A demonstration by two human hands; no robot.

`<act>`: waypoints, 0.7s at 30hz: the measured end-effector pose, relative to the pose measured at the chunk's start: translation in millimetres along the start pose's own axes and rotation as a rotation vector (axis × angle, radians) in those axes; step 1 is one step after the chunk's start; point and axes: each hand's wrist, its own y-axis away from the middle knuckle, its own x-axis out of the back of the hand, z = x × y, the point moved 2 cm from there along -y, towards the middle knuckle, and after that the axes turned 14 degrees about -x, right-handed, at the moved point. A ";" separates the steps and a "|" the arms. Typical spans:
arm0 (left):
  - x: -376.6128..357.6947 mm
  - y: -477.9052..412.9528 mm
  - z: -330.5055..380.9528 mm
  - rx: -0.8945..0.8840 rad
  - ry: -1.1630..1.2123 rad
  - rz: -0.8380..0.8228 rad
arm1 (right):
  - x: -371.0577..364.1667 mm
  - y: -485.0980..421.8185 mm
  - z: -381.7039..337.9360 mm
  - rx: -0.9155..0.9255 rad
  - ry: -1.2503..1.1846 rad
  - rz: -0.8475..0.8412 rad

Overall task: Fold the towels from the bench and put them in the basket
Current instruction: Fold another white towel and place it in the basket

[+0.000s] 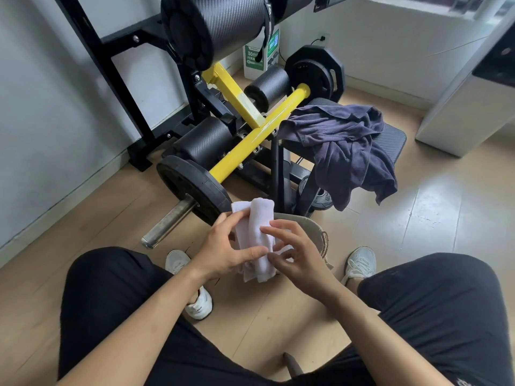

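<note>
Fingers of the left hand are curled round a small white towel. The right hand pinches the same towel from the other side, with its index finger laid across the top fold. The 2 hands hold it in the air just above the near rim of the beige fabric basket. The basket stands on the wooden floor between the person's 2 white sneakers.

The fold on this towel looks close to done. It is already a narrow, thick strip several layers deep, though loose ends hang below the hands. The next move probably calls for tucking or doubling those ends, then lowering the bundle straight down without letting the layers spring apart. The hands hide the inside of the basket, so I cannot tell what already lies there.

1 dark purple towel is not yet folded. It lies crumpled over the left end of the black padded bench seat and spills off its front edge toward the floor.

The white towel looks like plush, soft terry that will hold a roll loosely. The dark 1 seems thinner, smoother and far larger, so it will likely need several folds. The basket is soft-sided canvas with a twisted rope handle, and its wall may give when pressed.
</note>
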 end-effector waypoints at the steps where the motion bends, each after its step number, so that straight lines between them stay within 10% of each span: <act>1: -1.5 -0.2 -0.4 0.010 -0.014 -0.004 | -0.2 0.0 0.5 0.013 0.031 0.006; 13: -17.2 -0.3 -9.6 0.082 0.388 -0.079 | 4.4 -3.5 9.2 -0.152 -0.141 -0.146; 21: -42.7 -5.7 -33.6 0.121 0.190 -0.243 | 6.3 -7.8 43.6 -0.215 -0.059 -0.067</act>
